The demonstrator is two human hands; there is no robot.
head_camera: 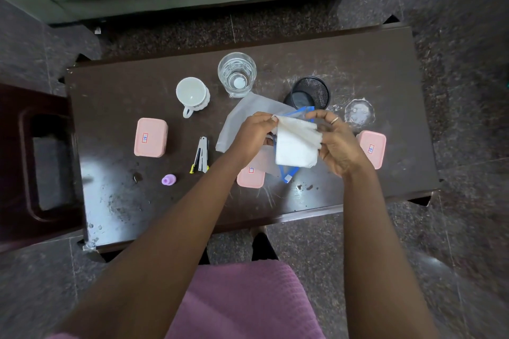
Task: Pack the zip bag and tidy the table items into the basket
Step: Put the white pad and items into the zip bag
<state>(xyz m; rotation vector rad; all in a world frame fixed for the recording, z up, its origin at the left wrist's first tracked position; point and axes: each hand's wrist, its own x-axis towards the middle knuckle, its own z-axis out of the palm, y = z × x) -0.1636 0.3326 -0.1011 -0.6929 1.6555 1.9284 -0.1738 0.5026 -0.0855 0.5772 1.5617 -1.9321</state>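
A folded white cloth point(296, 146) hangs between my two hands above the table's middle. My left hand point(254, 133) pinches its top left corner. My right hand point(340, 143) grips its right edge together with the blue-edged clear zip bag point(289, 173), which hangs behind and below the cloth. Three pink lidded boxes lie on the table: one at the left point(150, 137), one under my left wrist point(250, 177), one at the right point(371, 148). A black mesh basket point(311, 92) lies tipped behind my hands.
On the dark wooden table point(115, 107) stand a white cup point(192, 96) and a glass of water point(237, 74). A stapler point(201, 155), a small purple cap point(168, 179), a grey translucent sheet point(237, 121) and a clear lid point(359, 113) lie around. A dark stool point(35, 162) is at left.
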